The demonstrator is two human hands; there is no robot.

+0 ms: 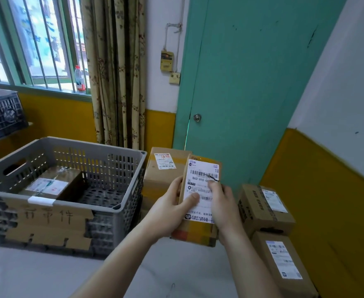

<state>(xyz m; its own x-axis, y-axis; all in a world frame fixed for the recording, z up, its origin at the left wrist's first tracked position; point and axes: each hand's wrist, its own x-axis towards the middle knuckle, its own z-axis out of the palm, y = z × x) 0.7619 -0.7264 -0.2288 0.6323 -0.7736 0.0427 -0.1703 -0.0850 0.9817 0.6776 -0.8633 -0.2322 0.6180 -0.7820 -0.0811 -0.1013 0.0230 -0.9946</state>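
Holding a labelled parcel (199, 211) upright above the table (47, 276), the left hand (172, 203) grips its left edge, thumb on the label. The right hand (221, 203) curls its fingers (213, 186) round the right edge, near the grey crate (121, 147).

Left hand (172, 209) and right hand (222, 204) grip a labelled parcel (199, 186).

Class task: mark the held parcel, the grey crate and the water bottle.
held parcel (200, 187), head view, on its white label.
grey crate (95, 158), head view, on its far wall.
water bottle (79, 76), head view, on its clear body.
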